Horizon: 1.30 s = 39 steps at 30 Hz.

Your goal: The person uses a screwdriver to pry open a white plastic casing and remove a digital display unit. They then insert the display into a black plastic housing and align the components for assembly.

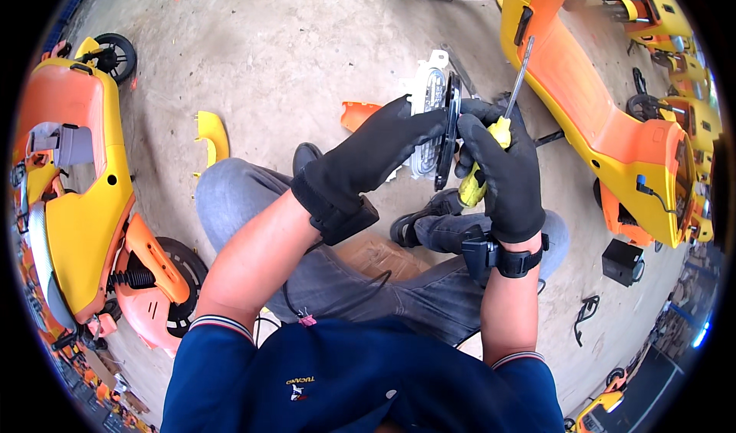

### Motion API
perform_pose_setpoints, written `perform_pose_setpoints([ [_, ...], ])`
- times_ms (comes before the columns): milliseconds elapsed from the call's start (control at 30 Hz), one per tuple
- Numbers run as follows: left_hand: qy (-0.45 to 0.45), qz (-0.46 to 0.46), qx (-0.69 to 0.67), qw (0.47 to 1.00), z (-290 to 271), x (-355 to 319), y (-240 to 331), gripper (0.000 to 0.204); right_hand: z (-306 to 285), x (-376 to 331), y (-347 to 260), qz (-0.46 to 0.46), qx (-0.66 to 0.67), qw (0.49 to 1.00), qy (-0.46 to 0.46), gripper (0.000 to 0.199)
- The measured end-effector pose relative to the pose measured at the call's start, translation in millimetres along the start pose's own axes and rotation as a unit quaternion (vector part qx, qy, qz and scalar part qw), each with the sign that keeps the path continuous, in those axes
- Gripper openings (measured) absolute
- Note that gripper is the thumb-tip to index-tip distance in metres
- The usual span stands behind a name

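Both of my hands wear black gloves. My left hand (383,138) grips a lamp-like part (431,115), with a clear ribbed face, a white bracket and a black oval rim (448,138), held on edge above my lap. In my right hand (502,168) is a screwdriver (473,188) with a yellow and black handle; its metal shaft points up and away from me. The right fingertips are close beside the black rim, and I cannot tell whether they touch it.
A yellow and orange scooter body (575,96) stands at the right, and another scooter (84,203) at the left. On the concrete floor lie a yellow curved panel (212,137), an orange piece (359,114), a black box (622,261) and cardboard (376,255) between my legs.
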<state>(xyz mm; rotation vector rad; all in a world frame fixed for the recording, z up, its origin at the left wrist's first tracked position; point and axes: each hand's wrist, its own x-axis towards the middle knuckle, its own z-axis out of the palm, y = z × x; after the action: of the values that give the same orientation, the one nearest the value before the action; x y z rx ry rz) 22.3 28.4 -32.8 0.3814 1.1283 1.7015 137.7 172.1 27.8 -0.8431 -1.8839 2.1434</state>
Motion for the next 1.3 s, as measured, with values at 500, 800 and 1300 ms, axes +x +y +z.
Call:
perform_pose_setpoints([
  [500,0.017,0.130,-0.224,0.966,-43,9,26,0.042,-3,-2,15,-0.084,-0.070,0.994,0.027,0.035],
  [800,-0.009,0.161,-0.165,0.973,-35,5,28,0.045,-4,-1,18,-0.080,-0.077,0.994,0.021,0.035],
  [1300,-0.025,0.157,-0.192,0.968,-40,4,29,0.045,-36,9,85,0.108,0.015,0.994,0.017,0.038],
])
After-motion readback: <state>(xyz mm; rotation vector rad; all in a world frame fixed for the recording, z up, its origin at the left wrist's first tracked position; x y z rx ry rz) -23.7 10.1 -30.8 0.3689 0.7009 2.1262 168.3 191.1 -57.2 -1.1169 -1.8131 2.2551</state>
